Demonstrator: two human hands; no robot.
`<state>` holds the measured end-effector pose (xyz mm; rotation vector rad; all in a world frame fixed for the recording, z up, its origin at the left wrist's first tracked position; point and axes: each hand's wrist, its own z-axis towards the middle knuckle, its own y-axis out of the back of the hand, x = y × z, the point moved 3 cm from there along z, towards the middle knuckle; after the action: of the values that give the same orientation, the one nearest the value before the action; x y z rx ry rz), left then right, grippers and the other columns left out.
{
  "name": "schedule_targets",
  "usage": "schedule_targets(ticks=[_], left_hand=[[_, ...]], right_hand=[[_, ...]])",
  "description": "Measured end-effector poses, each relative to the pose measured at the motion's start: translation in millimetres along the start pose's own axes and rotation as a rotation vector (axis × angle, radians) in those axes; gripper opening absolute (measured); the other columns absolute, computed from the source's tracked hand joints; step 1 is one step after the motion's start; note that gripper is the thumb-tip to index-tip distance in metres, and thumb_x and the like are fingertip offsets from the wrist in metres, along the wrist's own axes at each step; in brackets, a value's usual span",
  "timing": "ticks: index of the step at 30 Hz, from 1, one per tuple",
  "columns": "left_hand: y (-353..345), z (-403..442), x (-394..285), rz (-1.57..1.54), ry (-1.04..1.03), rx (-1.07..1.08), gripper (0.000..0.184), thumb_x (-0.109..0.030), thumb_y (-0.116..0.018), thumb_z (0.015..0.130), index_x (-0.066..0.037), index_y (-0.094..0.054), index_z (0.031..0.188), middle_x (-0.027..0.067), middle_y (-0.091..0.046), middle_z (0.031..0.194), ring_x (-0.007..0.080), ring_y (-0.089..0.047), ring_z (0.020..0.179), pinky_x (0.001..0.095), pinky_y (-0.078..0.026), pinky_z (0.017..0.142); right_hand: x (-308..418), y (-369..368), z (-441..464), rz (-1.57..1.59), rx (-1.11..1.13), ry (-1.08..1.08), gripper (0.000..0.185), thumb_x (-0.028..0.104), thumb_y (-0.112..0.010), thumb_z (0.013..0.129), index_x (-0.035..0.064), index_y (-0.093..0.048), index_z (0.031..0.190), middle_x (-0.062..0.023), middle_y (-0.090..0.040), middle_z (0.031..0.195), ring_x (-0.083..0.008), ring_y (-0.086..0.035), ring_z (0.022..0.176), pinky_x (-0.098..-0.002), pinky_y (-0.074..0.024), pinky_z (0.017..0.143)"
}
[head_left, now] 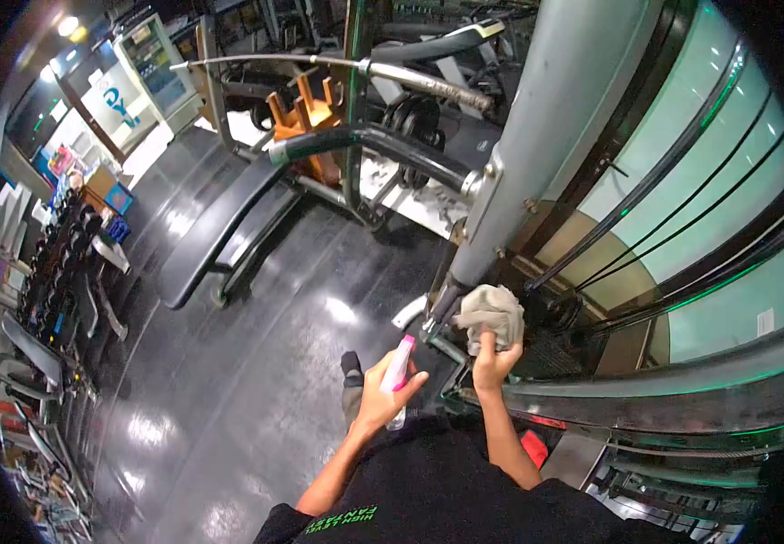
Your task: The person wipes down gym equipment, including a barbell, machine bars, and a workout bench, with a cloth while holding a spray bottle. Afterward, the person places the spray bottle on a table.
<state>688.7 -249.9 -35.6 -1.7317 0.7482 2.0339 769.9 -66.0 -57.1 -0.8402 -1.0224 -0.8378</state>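
Note:
My left hand is wrapped round a spray bottle with a pink top, held low in front of my dark shirt. In my right hand is a crumpled light grey cloth, bunched above the fingers. The cloth is beside the lower part of a thick grey machine post; whether it touches the metal cannot be made out. A black curved handle sticks out from the post towards the left.
A padded black bench stands on the dark floor at left centre. Dumbbell racks line the far left. Black cables run across the right side. A metal bar hangs above an orange-brown stool.

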Motion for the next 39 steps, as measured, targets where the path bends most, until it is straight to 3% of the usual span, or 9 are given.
schedule_targets(ticks=[3, 8, 10, 17, 23, 27, 29, 31, 39], left_hand=[[-8, -2, 24, 0.036, 0.072, 0.025, 0.038, -0.018, -0.073, 0.082, -0.003, -0.06, 0.115, 0.0026, -0.061, 0.082, 0.0095, -0.055, 0.071, 0.0267, -0.047, 0.066], [-26, 4, 58, 0.015, 0.154, 0.07, 0.026, -0.016, -0.068, 0.085, -0.003, -0.062, 0.106, 0.0049, -0.063, 0.079, 0.0122, -0.059, 0.072, 0.0287, -0.048, 0.067], [-31, 9, 59, 0.057, 0.159, 0.084, 0.025, -0.017, -0.066, 0.085, -0.002, -0.062, 0.105, 0.0127, -0.068, 0.086, 0.0212, -0.067, 0.081, 0.0336, -0.051, 0.074], [-42, 20, 66, 0.148, 0.207, 0.098, 0.021, -0.015, -0.064, 0.085, -0.003, -0.062, 0.102, 0.0108, -0.068, 0.088, 0.0169, -0.064, 0.082, 0.032, -0.049, 0.073], [-53, 25, 60, 0.113, 0.266, 0.113, 0.024, -0.016, -0.064, 0.084, -0.001, -0.062, 0.102, 0.0152, -0.067, 0.083, 0.0242, -0.067, 0.079, 0.0342, -0.05, 0.072], [-56, 22, 57, 0.093, 0.231, 0.116, 0.023, -0.015, -0.064, 0.084, -0.001, -0.062, 0.102, 0.0128, -0.065, 0.078, 0.0206, -0.064, 0.074, 0.0332, -0.049, 0.07], [-53, 18, 58, 0.041, 0.173, 0.067, 0.023, -0.015, -0.064, 0.084, -0.001, -0.062, 0.102, 0.0099, -0.063, 0.075, 0.0174, -0.062, 0.072, 0.0323, -0.049, 0.068], [-48, 15, 61, 0.044, 0.19, 0.065, 0.022, -0.014, -0.065, 0.084, -0.002, -0.062, 0.103, 0.0057, -0.062, 0.077, 0.0141, -0.059, 0.072, 0.0305, -0.048, 0.067], [-27, 9, 62, -0.04, 0.295, -0.015, 0.024, -0.015, -0.065, 0.085, -0.004, -0.062, 0.105, 0.0053, -0.062, 0.076, 0.0106, -0.057, 0.07, 0.0285, -0.047, 0.065]], right_hand=[[-42, 23, -13, 0.25, -0.253, -0.386, 0.036, 0.019, -0.062, 0.092, 0.0015, -0.052, 0.121, -0.0062, -0.057, 0.12, -0.0173, -0.055, 0.108, -0.0332, -0.043, 0.095], [-64, 53, -16, 0.366, -0.293, -0.602, 0.043, 0.026, -0.065, 0.09, 0.0044, -0.051, 0.124, -0.006, -0.057, 0.122, -0.0181, -0.056, 0.111, -0.0341, -0.044, 0.095], [-69, 59, -17, 0.337, -0.337, -0.623, 0.044, 0.026, -0.066, 0.089, 0.0048, -0.051, 0.124, -0.0061, -0.057, 0.122, -0.0181, -0.056, 0.11, -0.0341, -0.0447, 0.095], [-77, 73, -13, 0.298, -0.351, -0.626, 0.041, 0.029, -0.067, 0.088, 0.007, -0.054, 0.121, -0.0053, -0.06, 0.118, -0.0183, -0.059, 0.107, -0.0354, -0.0466, 0.093], [-78, 66, -3, 0.449, -0.218, -0.746, 0.042, 0.027, -0.065, 0.09, 0.0065, -0.053, 0.125, -0.0058, -0.057, 0.122, -0.0181, -0.057, 0.111, -0.0354, -0.0446, 0.097], [-106, 40, 8, 0.103, -0.082, -0.495, 0.037, 0.02, -0.063, 0.091, 0.0018, -0.054, 0.123, -0.0083, -0.062, 0.115, -0.02, -0.061, 0.103, -0.0339, -0.0475, 0.092], [-78, 6, 16, -0.377, 0.138, -0.113, 0.038, 0.016, -0.065, 0.088, 0.0014, -0.055, 0.121, -0.012, -0.064, 0.111, -0.0267, -0.063, 0.1, -0.0354, -0.0476, 0.091], [-69, -22, 23, -0.763, 0.402, 0.242, 0.048, 0.01, -0.067, 0.079, 0.0036, -0.054, 0.124, -0.017, -0.056, 0.127, -0.0347, -0.052, 0.119, -0.0401, -0.0439, 0.099], [-79, -45, -2, -0.9, 0.742, 0.217, 0.047, 0.003, -0.06, 0.079, 0.0035, -0.054, 0.126, -0.0174, -0.045, 0.14, -0.0351, -0.036, 0.135, -0.0405, -0.0308, 0.112]])
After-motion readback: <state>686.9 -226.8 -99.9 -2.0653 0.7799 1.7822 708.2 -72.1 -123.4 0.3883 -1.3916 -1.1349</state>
